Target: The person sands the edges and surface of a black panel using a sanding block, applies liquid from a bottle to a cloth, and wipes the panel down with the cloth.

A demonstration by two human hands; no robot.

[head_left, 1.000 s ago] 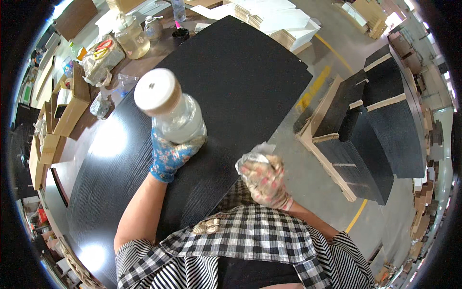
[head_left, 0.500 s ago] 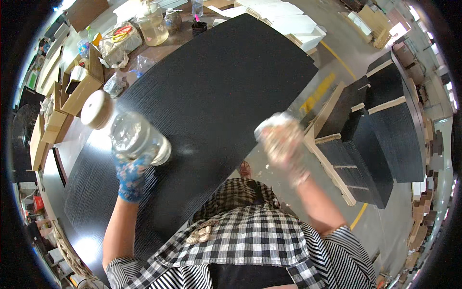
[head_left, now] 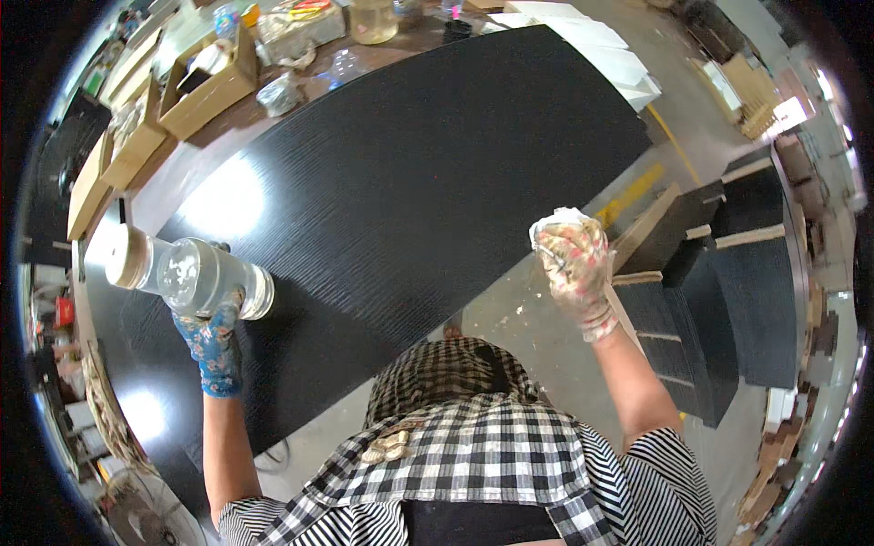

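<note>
My left hand [head_left: 214, 346], in a blue flowered glove, grips a clear plastic bottle [head_left: 205, 275] around its body. The bottle lies tilted on its side in the air, its white cap [head_left: 130, 258] toward the left, with clear liquid inside. Below it spreads a large black wood-grain panel [head_left: 428, 173]. My right hand [head_left: 575, 273], in a pale glove with a red floral print, is closed around a crumpled white cloth [head_left: 557, 218]. It hangs just past the panel's right edge, above the floor. Its fingertips are partly hidden by the cloth.
Open cardboard boxes [head_left: 209, 91] stand beyond the panel at the left. A jar of yellowish liquid [head_left: 373, 23] and crumpled plastic [head_left: 279, 94] sit on the brown table at the back. White boards [head_left: 601, 45] lie at the far right corner. Black panels [head_left: 756, 282] are stacked at right.
My left hand has carried the bottle left and slightly down. My right hand with the cloth has shifted right, and its blur is gone. The whole view has also turned a little.
</note>
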